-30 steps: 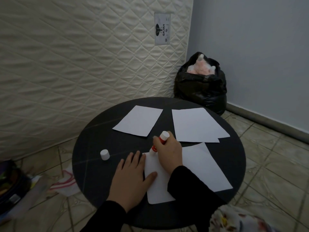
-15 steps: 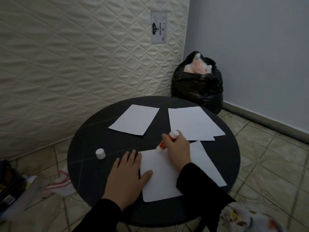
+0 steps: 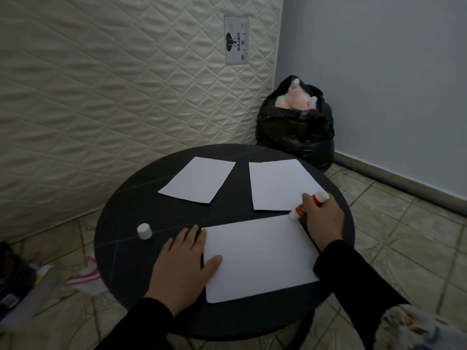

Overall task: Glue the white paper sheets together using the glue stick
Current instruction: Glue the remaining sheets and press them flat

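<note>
A round black table (image 3: 131, 215) carries three white paper sheets. The nearest sheet (image 3: 257, 256) lies in front of me. My left hand (image 3: 185, 263) rests flat at its left edge, thumb on the paper, fingers apart. My right hand (image 3: 322, 218) grips a red and white glue stick (image 3: 300, 209), whose tip touches the sheet's far right corner. A second sheet (image 3: 199, 183) lies at the far left and a third sheet (image 3: 280, 185) at the far right. The white glue cap (image 3: 144, 231) stands on the table, left of my left hand.
A quilted mattress (image 3: 113, 84) leans upright behind the table. A full black bin bag (image 3: 295, 130) sits in the corner by a grey wall. Tiled floor surrounds the table, with a red and white cloth (image 3: 86, 279) and dark clutter at the lower left.
My right hand has dragged the glue stick along the near sheet's far edge, from its left corner to its right corner. My left hand has stayed at the left edge.
</note>
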